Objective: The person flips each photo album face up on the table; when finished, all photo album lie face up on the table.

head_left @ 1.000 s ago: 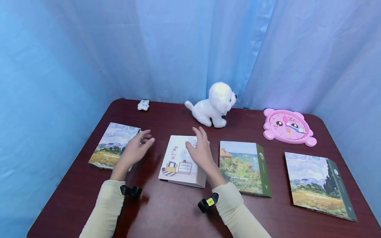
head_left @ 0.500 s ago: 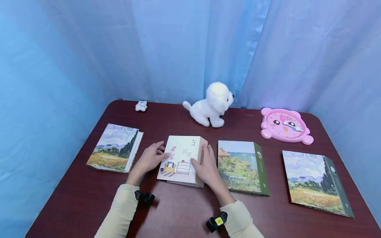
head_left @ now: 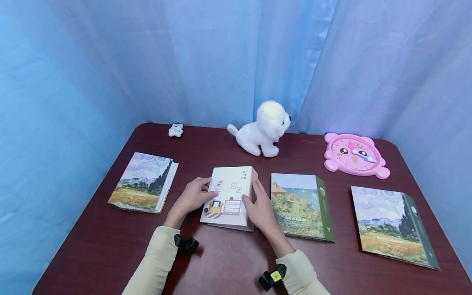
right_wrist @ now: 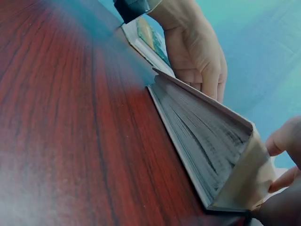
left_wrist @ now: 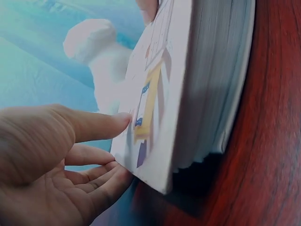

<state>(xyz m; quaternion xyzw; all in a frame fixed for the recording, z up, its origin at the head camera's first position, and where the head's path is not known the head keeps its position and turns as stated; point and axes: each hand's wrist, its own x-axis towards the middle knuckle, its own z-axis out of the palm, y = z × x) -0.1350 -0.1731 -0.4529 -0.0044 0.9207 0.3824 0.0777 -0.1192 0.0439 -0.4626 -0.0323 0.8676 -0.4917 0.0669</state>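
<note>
A thick white photo album point(head_left: 228, 186) with a printed room scene lies between both hands. My left hand point(head_left: 191, 197) holds its left edge; in the left wrist view, that hand's thumb point(left_wrist: 101, 126) is on the cover point(left_wrist: 162, 160) and the fingers are at the cover's edge. On the other side my right hand point(head_left: 261, 208) grips the spine side, thumb over the front cover. The right wrist view shows its fingers point(right_wrist: 282, 141) against the spine, with the page edges point(right_wrist: 197, 127) facing the camera. What lies under the album is hidden.
One landscape album point(head_left: 141, 182) lies at left; a green-spined album point(head_left: 296, 205) and another landscape album point(head_left: 391, 225) lie at right. Behind are a small white bear figure point(head_left: 175, 130), a white plush dog point(head_left: 263, 131) and a pink clock point(head_left: 355, 155). Blue curtains point(head_left: 206, 61) surround the table point(head_left: 221, 262).
Both hands have come down from above the table onto the white album. Since the middle frame, the album has shifted slightly right, its front cover a little raised.
</note>
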